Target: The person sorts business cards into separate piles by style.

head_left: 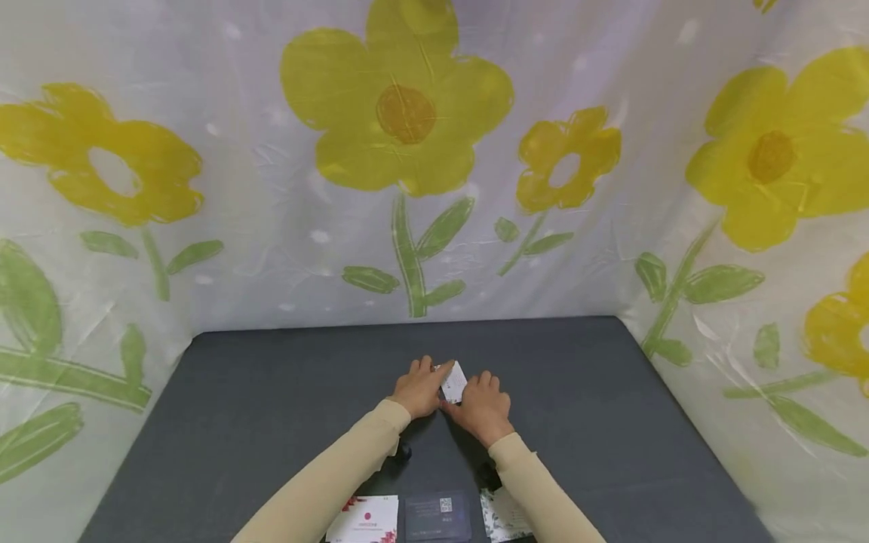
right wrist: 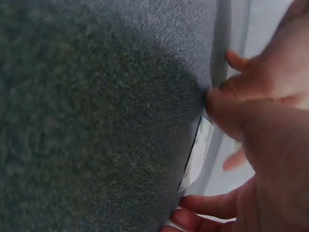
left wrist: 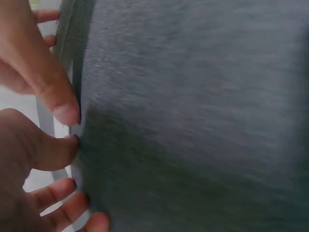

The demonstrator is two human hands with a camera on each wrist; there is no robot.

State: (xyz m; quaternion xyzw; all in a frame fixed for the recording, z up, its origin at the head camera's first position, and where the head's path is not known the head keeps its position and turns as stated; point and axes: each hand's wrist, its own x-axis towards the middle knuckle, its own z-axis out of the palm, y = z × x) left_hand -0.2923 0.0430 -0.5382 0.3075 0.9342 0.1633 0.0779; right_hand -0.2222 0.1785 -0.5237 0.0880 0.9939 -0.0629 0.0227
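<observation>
A small white card (head_left: 453,383) with dark print lies tilted on the dark grey table, between my two hands. At its left side is my left hand (head_left: 417,388), index finger extended over the card's upper edge. My right hand (head_left: 482,407) is at the right side, its thumb reaching left along the lower edge. In the right wrist view the card (right wrist: 198,157) shows between the thumb (right wrist: 222,108) and fingers (right wrist: 207,205) of my right hand. Thumbs of both hands nearly meet in the left wrist view, the left thumb (left wrist: 60,152) below.
Near the front edge lie a white card with red flowers (head_left: 366,520), a dark box with a QR code (head_left: 437,520) and a printed card (head_left: 498,520), partly under the right forearm. Curtains with yellow flowers (head_left: 407,113) enclose the dark table (head_left: 292,377).
</observation>
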